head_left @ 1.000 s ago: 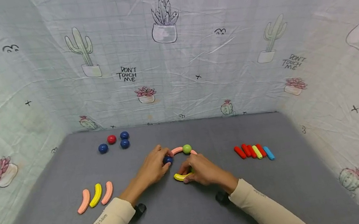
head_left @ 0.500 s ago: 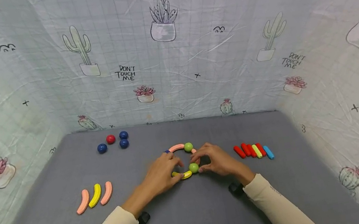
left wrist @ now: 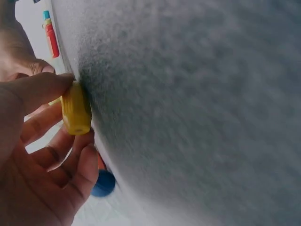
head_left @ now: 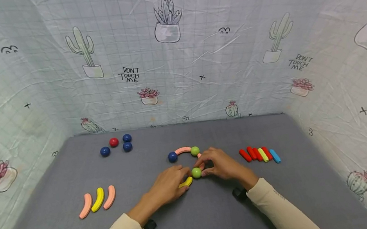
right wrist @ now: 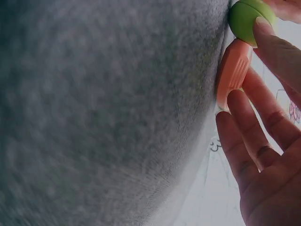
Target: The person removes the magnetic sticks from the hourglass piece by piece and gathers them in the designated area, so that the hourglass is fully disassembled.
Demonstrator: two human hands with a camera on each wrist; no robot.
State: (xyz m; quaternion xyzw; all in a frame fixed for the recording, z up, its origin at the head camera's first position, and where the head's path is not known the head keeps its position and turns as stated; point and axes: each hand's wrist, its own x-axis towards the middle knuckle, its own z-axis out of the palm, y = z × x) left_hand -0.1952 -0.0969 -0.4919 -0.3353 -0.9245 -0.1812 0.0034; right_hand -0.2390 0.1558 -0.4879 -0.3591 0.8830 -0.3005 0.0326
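My left hand (head_left: 170, 183) pinches a short curved yellow stick (left wrist: 76, 110) between thumb and fingers, its end facing the left wrist camera. Just to the right, my right hand (head_left: 222, 164) holds a green ball (head_left: 196, 173), the thumb on its near side. In the right wrist view a curved pink stick (right wrist: 233, 66) meets that ball, and my other fingers lie along the stick. Beyond the hands, a blue ball (head_left: 173, 157), another curved pink stick (head_left: 183, 150) and a second green ball (head_left: 195, 151) form an arc on the grey table.
Two pink sticks and a yellow stick (head_left: 97, 199) lie at the left. A red ball (head_left: 114, 142) sits among several blue balls (head_left: 127, 146) at the back left. Straight red rods (head_left: 245, 155), a lime rod (head_left: 262, 155) and a blue rod (head_left: 274, 156) lie right.
My left hand has left the blue ball and taken the yellow stick, which has turned. My right hand has let go of that stick, shifted right and taken the near green ball.
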